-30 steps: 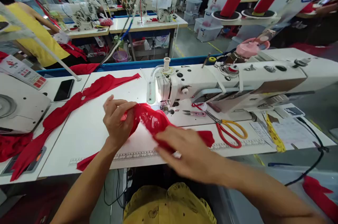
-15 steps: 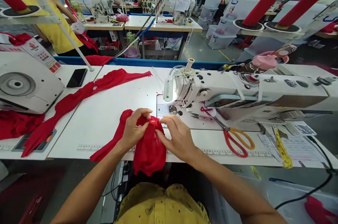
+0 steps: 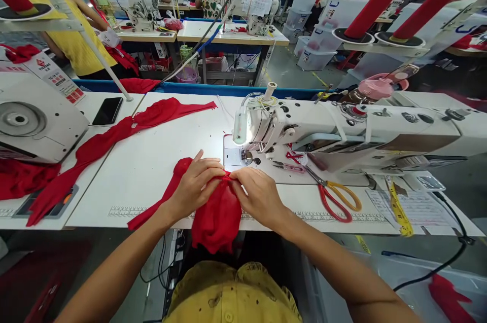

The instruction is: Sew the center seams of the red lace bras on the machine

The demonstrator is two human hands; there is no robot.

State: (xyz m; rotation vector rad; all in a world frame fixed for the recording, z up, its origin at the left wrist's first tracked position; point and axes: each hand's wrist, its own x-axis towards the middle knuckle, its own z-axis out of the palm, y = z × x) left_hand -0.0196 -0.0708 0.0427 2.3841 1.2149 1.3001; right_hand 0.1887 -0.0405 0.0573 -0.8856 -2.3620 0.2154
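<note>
The red fabric piece (image 3: 217,219) lies at the front edge of the desk (image 3: 152,160), bunched between both hands. Its bulk hangs over the edge toward the lap, and a tail trails left along the desk. The left hand (image 3: 198,183) and right hand (image 3: 256,196) meet fingertip to fingertip, each pinching the top fold, wrists low. The presser foot (image 3: 248,159) sits just beyond the fingertips (the right hand is nearer).
</note>
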